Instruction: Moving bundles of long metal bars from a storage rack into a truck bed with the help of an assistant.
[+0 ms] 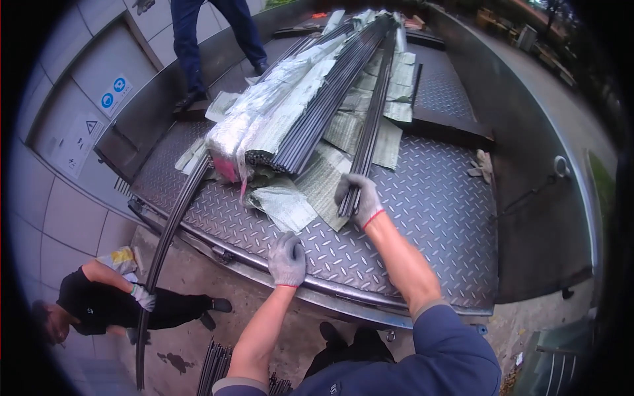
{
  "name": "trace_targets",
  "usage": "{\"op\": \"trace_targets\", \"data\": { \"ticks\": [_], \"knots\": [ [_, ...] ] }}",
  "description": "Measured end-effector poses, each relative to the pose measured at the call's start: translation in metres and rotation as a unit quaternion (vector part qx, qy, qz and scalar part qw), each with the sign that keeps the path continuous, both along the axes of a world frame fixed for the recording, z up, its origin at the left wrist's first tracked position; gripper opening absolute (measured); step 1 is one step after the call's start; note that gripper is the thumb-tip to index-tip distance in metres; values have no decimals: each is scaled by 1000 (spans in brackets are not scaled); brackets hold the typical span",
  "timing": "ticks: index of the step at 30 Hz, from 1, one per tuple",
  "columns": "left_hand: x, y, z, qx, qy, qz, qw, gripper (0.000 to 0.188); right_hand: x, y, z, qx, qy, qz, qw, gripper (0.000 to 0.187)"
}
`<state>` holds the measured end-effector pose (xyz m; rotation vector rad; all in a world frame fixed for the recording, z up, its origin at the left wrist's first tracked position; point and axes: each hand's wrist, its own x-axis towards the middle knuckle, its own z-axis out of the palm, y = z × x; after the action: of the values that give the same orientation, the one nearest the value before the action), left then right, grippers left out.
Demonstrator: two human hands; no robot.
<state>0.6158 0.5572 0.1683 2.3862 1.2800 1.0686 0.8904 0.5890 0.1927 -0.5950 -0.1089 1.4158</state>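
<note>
My right hand (358, 198), in a grey work glove with a red cuff, is closed around the near ends of a thin bundle of dark metal rods (371, 135). The rods run away from me along the truck bed, over crumpled woven wrapping (343, 132). At the bed's near edge, my left hand (287, 259), gloved alike, rests with thumb and fingers apart and nothing visible in it. To the left of the held rods lies a larger stack of rods (323, 109), partly covered by white-silver wrapping (264, 109).
The bed floor (436, 218) is tread plate between raised side walls (541, 171). At left, a co-worker (99, 297) holds long bent rods (173, 224). Another person's legs (218, 33) stand on the bed. A loose glove (482, 166) lies right; more rods (214, 366) lie below.
</note>
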Motion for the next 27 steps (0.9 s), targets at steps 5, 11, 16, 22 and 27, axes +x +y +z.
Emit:
{"op": "trace_targets", "data": {
  "ticks": [5,11,16,22,27],
  "knots": [
    [-9,1,-13,-8,-10,16,1000,12,-79,-97,22,-95,-24,28,995,28],
    [-18,22,-24,-289,-123,-69,947,39,-217,-206,61,-191,-85,74,975,22],
    [10,-66,117,-441,101,-191,871,103,-318,-280,57,-299,-106,74,946,21],
    [-45,-113,98,-375,255,-14,891,97,-407,-347,71,-285,-107,211,929,41],
    [-71,-156,115,-373,249,40,893,70,-445,-372,33,-305,-279,324,851,54]
  ]
}}
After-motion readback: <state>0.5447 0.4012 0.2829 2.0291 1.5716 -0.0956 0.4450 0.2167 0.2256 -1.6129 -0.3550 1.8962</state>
